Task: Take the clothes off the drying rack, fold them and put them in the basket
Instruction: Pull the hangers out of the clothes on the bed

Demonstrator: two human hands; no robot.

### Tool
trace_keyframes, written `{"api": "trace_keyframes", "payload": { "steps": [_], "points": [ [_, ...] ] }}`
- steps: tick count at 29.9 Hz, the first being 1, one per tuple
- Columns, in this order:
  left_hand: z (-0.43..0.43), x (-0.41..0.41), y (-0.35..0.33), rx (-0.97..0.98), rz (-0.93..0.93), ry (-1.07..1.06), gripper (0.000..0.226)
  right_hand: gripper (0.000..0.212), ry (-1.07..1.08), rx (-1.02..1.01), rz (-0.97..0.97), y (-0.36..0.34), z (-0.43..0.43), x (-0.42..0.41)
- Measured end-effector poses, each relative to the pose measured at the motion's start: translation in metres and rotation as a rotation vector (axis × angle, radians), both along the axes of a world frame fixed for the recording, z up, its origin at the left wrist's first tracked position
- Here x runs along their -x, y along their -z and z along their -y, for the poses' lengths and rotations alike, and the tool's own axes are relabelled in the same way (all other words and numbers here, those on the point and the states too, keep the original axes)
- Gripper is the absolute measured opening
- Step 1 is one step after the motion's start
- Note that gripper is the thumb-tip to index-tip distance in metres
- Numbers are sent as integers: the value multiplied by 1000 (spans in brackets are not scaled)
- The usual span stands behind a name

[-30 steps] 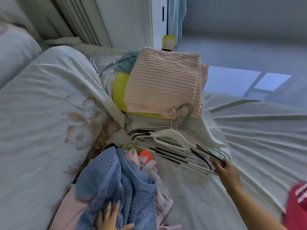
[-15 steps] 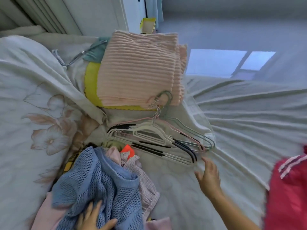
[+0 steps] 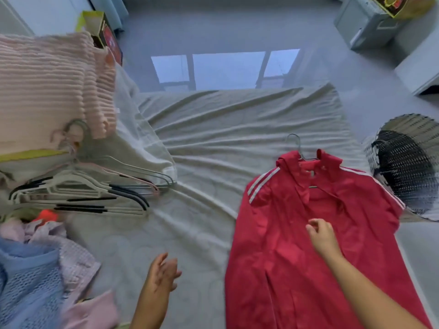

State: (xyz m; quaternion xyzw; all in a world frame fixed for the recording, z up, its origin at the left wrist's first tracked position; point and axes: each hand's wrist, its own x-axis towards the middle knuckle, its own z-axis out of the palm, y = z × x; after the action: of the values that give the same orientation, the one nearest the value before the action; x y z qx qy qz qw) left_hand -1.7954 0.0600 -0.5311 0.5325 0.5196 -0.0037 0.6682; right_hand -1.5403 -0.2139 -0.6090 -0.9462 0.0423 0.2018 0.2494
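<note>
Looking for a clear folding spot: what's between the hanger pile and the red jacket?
Head view: only bare, wrinkled bedsheet between the hanger pile and the red jacket.

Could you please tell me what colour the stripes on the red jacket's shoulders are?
The stripes are white, clearest in the head view.

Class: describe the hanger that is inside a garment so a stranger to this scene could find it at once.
On the bed, look right to the red jacket beside the mesh basket. A wire hanger pokes from its collar; the other hangers lie bare, piled at left.
</note>
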Motion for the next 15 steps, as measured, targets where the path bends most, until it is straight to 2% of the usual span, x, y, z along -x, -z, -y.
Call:
{"api": "trace_keyframes", "payload": {
  "steps": [3, 8, 11, 13, 15],
  "points": [
    [74, -35, 7, 61, -39, 0, 56, 29, -90, 64, 53, 7, 40, -67],
    [180, -64, 36, 112, -141, -42, 55, 49, -403, 205, 233, 26, 57, -174],
    [219, -65, 46, 41, -199, -127, 30, 57, -559, 292, 297, 43, 39, -214],
    [231, -69, 46, -48, -218, -157, 7, 61, -685, 398, 248, 52, 22, -227],
    [230, -69, 48, -146, -238, -160, 18, 61, -749, 484, 187, 54, 9, -227]
  ]
}}
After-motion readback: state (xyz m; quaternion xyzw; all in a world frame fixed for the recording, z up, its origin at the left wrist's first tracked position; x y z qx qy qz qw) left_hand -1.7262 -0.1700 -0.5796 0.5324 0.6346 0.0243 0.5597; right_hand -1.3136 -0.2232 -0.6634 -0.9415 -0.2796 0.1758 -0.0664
